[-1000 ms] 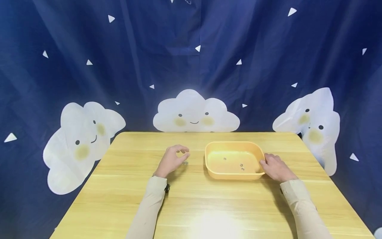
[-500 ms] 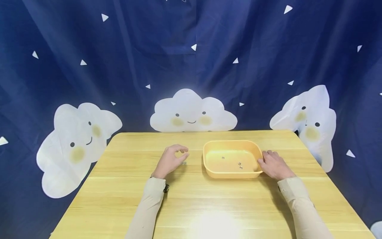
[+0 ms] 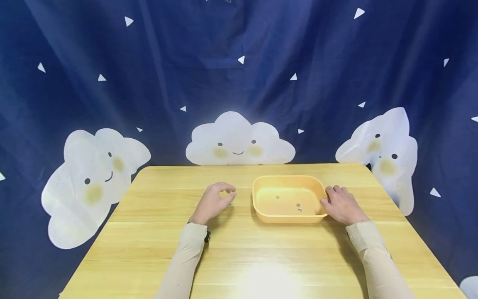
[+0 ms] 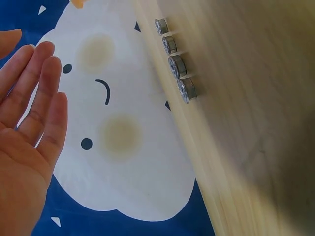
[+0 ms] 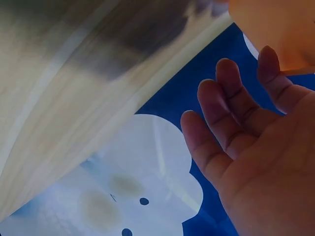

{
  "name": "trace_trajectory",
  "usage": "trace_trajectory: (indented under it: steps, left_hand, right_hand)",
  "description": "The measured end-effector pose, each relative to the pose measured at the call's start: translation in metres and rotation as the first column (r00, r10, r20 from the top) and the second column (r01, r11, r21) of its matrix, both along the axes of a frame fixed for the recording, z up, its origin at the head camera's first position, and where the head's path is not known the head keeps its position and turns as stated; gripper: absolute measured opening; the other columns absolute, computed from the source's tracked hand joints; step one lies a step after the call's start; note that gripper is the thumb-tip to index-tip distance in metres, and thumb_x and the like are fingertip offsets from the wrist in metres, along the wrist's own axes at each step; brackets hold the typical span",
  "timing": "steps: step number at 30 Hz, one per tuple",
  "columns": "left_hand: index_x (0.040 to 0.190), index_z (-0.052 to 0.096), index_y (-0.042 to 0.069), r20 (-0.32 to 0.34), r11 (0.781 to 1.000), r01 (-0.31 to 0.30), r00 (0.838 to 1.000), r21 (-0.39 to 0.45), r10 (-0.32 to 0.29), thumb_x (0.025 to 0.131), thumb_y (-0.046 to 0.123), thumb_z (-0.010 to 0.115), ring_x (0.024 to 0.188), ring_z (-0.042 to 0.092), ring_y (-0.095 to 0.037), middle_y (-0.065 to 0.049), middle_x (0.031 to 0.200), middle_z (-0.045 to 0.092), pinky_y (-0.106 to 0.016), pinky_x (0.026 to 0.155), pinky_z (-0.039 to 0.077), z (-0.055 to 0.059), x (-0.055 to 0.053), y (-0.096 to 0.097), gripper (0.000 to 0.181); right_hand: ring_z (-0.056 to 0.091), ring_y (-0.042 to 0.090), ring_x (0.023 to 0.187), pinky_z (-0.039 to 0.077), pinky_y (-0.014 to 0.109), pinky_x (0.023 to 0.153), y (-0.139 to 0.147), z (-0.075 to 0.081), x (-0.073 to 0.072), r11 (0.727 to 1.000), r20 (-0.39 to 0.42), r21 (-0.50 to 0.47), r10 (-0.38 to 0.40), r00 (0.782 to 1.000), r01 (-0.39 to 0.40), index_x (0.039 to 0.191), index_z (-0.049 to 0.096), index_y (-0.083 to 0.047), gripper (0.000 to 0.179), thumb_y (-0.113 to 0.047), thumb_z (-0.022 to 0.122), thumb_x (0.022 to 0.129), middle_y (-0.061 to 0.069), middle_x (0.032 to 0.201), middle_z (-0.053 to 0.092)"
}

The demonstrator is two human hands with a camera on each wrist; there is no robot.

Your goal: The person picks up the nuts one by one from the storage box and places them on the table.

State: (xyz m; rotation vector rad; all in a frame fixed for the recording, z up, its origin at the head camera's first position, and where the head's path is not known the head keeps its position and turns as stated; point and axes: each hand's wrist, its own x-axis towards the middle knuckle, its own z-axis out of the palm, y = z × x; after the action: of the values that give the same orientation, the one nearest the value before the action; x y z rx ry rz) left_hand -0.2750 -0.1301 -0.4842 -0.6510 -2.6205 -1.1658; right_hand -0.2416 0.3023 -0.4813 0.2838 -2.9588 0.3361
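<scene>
My left hand (image 3: 211, 203) is held over the table at the left of the tray, fingers bent forward and a gap between thumb and fingertips. Several small silver metal bobbins (image 4: 177, 66) stand on edge in a row on the table beside it in the left wrist view. In the head view, only a bit of a bobbin (image 3: 230, 204) shows by the thumb. My right hand (image 3: 343, 205) pinches the right end of a yellow plastic tray (image 3: 287, 219), thumb over its rim. A finger (image 5: 269, 66) touches its wall in the right wrist view. Inside the tray lie 3 bobbins (image 3: 298, 204).
The light wooden table (image 3: 239, 249) reaches back to a dark blue curtain (image 3: 209, 83) printed with white clouds. Its far edge (image 3: 168, 166) runs just beyond the tray and hands.
The head view has shifted slightly, so the scene sits a little further left. The bobbins beside my left hand are now more covered by it. My right hand keeps its place on the tray.
</scene>
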Motion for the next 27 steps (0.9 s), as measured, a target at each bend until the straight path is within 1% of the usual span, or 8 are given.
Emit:
trace_trajectory:
  steps: [4,6,10,14,19,22,27]
  left_hand:
    - [0.111,0.078,0.015,0.012,1.0,0.004,1.0,-0.016,-0.004,0.097,0.027,0.07,0.107,0.071,-0.023,-0.003,0.111,0.078,-0.049,0.1,0.055,0.0,0.0035,0.0017,0.019]
    - [0.111,0.078,0.015,0.012,1.0,0.008,1.0,-0.03,-0.007,0.097,0.028,0.07,0.11,0.072,-0.023,-0.002,0.112,0.078,-0.047,0.101,0.056,-0.0004,0.0047,0.0024,0.02]
    - [0.11,0.078,0.015,-0.005,0.999,0.01,1.0,-0.045,-0.011,0.098,0.028,0.07,0.112,0.071,-0.024,-0.003,0.113,0.078,-0.045,0.102,0.055,-0.0016,0.0042,0.0031,0.02]
    - [0.11,0.078,0.015,-0.025,0.999,0.005,1.0,-0.054,-0.006,0.098,0.028,0.069,0.113,0.071,-0.025,-0.003,0.114,0.078,-0.045,0.103,0.055,-0.001,0.0036,0.0033,0.02]
    - [0.11,0.078,0.014,-0.026,0.998,0.0,1.0,-0.069,-0.002,0.097,0.028,0.07,0.11,0.072,-0.023,-0.002,0.113,0.078,-0.045,0.102,0.055,0.0004,0.0055,0.0034,0.021]
    - [0.11,0.078,0.015,-0.035,0.997,0.007,0.999,-0.081,-0.01,0.098,0.028,0.069,0.109,0.072,-0.022,-0.002,0.113,0.078,-0.045,0.101,0.055,0.0009,0.0061,0.0046,0.02]
    - [0.111,0.077,0.014,-0.064,0.995,0.029,0.997,-0.093,-0.035,0.098,0.028,0.069,0.104,0.071,-0.019,-0.001,0.112,0.078,-0.043,0.096,0.057,0.0014,0.0035,0.0069,0.02]
  right_hand:
    - [0.048,0.033,0.08,0.04,0.045,0.066,0.0032,-0.0015,0.0012,1.0,0.009,0.008,0.017,1.0,-0.017,0.088,0.055,-0.009,0.017,-0.025,0.053,0.095,0.011,0.087,0.055]
    - [0.047,0.031,0.079,0.037,0.042,0.065,0.0046,-0.0024,0.0019,1.0,0.011,0.01,0.029,1.0,-0.029,0.085,0.054,-0.011,0.017,-0.024,0.053,0.095,0.009,0.085,0.053]
    - [0.045,0.029,0.076,0.035,0.038,0.063,0.0071,-0.0025,0.0035,0.999,-0.002,0.014,0.039,0.999,-0.039,0.082,0.053,-0.013,0.017,-0.024,0.053,0.095,0.007,0.082,0.051]
    - [0.044,0.028,0.075,0.034,0.037,0.062,0.008,-0.0025,0.0038,0.999,-0.013,0.019,0.035,0.999,-0.035,0.081,0.052,-0.013,0.015,-0.023,0.053,0.093,0.006,0.082,0.05]
    - [0.046,0.03,0.077,0.036,0.039,0.062,0.0067,-0.0053,0.0019,0.999,-0.037,0.022,0.037,0.999,-0.037,0.081,0.052,-0.013,0.015,-0.023,0.055,0.092,0.008,0.083,0.051]
    - [0.047,0.031,0.079,0.037,0.041,0.063,0.0057,-0.0051,0.0011,0.999,-0.038,0.015,0.035,0.999,-0.034,0.081,0.051,-0.013,0.015,-0.023,0.054,0.091,0.008,0.084,0.052]
    - [0.046,0.031,0.079,0.036,0.041,0.064,0.0034,-0.0027,-0.0006,1.0,-0.044,0.008,0.019,0.999,-0.018,0.08,0.05,-0.013,0.014,-0.022,0.053,0.091,0.008,0.084,0.051]
